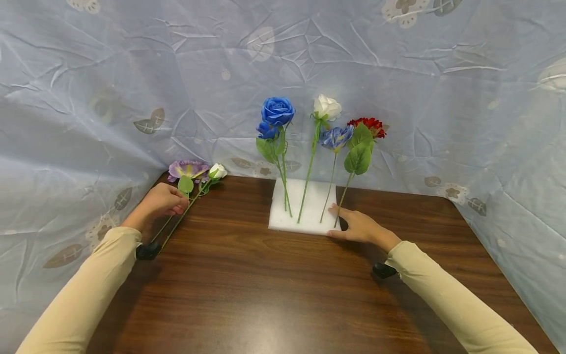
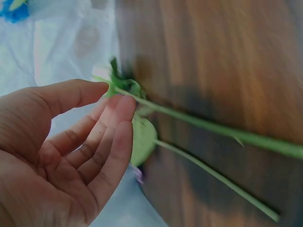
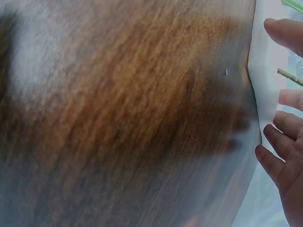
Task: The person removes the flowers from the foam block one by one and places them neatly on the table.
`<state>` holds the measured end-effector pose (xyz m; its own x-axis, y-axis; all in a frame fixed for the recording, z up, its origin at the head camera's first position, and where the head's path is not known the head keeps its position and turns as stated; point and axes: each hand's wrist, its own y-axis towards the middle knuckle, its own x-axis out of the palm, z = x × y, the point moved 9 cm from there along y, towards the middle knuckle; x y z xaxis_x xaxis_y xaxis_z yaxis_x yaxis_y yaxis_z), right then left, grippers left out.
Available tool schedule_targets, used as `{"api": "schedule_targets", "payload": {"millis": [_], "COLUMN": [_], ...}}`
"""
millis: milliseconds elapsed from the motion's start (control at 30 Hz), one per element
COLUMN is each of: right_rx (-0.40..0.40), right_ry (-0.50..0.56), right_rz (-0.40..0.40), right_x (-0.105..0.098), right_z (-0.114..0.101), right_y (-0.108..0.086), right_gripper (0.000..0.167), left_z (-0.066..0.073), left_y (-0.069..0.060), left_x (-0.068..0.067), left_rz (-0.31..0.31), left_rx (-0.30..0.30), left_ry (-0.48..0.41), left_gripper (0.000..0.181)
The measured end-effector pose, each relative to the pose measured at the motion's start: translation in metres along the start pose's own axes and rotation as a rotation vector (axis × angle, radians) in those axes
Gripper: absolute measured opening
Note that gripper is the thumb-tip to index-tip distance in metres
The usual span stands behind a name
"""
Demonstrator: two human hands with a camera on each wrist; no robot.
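Note:
At the table's far left, my left hand [image 1: 165,200] pinches the green stem [image 2: 203,122] of a white rose [image 1: 217,171] between thumb and fingertips, just below its leaves. A purple flower [image 1: 189,169] with a round leaf [image 2: 143,141] lies beside it, its thinner stem running apart from the pinched one. My right hand [image 1: 360,226] rests against the right edge of a white foam block [image 1: 289,221], thumb and fingers spread. In the right wrist view, the fingers [image 3: 275,137] lie over the foam near a stem end [image 3: 289,75].
Standing in the foam are a blue rose stem [image 1: 277,111], a white rose [image 1: 327,107], a pale blue flower [image 1: 336,137] and a red flower [image 1: 369,127] with large leaves. A patterned cloth [image 1: 212,88] hangs behind the brown wooden table [image 1: 247,275].

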<state>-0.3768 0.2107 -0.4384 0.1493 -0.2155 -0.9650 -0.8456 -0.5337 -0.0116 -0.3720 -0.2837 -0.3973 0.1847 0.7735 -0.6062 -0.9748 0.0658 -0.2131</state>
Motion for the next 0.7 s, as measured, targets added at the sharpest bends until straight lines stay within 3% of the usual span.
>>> {"api": "schedule_targets", "payload": {"millis": [133,333,500,700], "right_rx": [0.003,0.0,-0.004,0.003], "right_ry": [0.009,0.013,0.021,0.013], "right_rz": [-0.004,0.005,0.007,-0.002], "right_x": [0.0,-0.002,-0.003,-0.001], "right_z": [0.0,0.0,-0.002,-0.002], "right_y": [-0.001,-0.001,-0.001,0.0], "right_gripper": [0.093,0.091,0.089,0.089], "left_z": [0.029,0.067,0.095,0.121], "left_y": [0.001,0.015,0.024,0.041], "left_x": [0.003,0.019,0.045,0.083], "left_rz": [0.024,0.052,0.065,0.03], "left_rx": [0.05,0.1,0.148,0.194], "left_ry": [0.057,-0.014,-0.065,-0.154], "left_gripper": [0.036,0.032,0.028,0.028]}}
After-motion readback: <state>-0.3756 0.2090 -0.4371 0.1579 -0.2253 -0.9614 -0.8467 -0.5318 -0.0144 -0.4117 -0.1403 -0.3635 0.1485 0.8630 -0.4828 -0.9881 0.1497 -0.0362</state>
